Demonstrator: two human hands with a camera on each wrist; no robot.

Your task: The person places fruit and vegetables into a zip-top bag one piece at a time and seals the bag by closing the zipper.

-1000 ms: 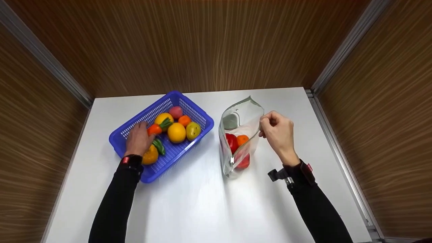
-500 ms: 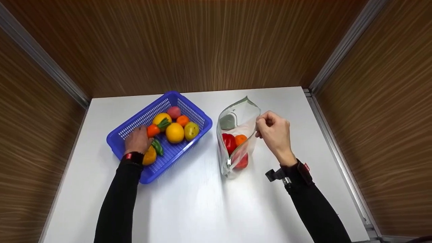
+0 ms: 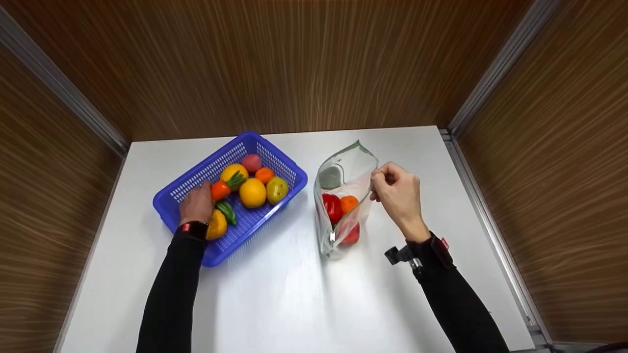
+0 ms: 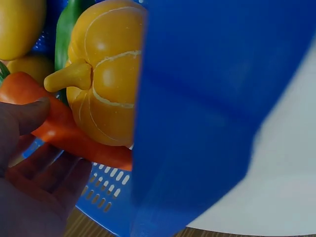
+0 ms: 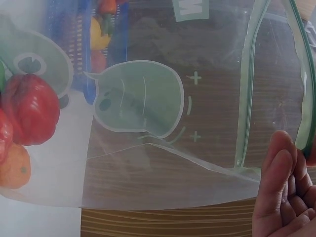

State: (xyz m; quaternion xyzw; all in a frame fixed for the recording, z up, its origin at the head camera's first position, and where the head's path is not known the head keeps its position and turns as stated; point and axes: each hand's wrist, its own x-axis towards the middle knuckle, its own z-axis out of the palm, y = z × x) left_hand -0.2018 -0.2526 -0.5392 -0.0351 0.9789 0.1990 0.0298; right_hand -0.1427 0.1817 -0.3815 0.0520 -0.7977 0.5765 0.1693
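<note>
In the head view my left hand (image 3: 196, 203) is inside the blue basket (image 3: 260, 224), at its left side. It grips an orange-red carrot (image 3: 220, 190) with a green top; the left wrist view shows my thumb over the carrot (image 4: 64, 126) and fingers beneath. Beside it lie a small yellow-orange pumpkin (image 4: 111, 74) and a green chili pepper (image 3: 226, 213). My right hand (image 3: 400, 198) pinches the right rim of a clear zip bag (image 3: 357, 171), which stands with its mouth spread. Inside are a red bell pepper (image 5: 37, 108), an orange fruit (image 5: 15, 165) and another red item (image 3: 351, 235).
Also in the basket are two round yellow fruits (image 3: 252, 192), a small orange fruit (image 3: 264, 175), a pink fruit (image 3: 251, 163) and a yellow-green fruit (image 3: 277, 190). The white table (image 3: 274, 304) is bounded by wood-patterned panels (image 3: 284, 68) behind and at both sides.
My left hand and the carrot have shifted slightly, uncovering more of the pumpkin and green chili. My right hand keeps its pinch on the bag rim. The whole view has drifted a little.
</note>
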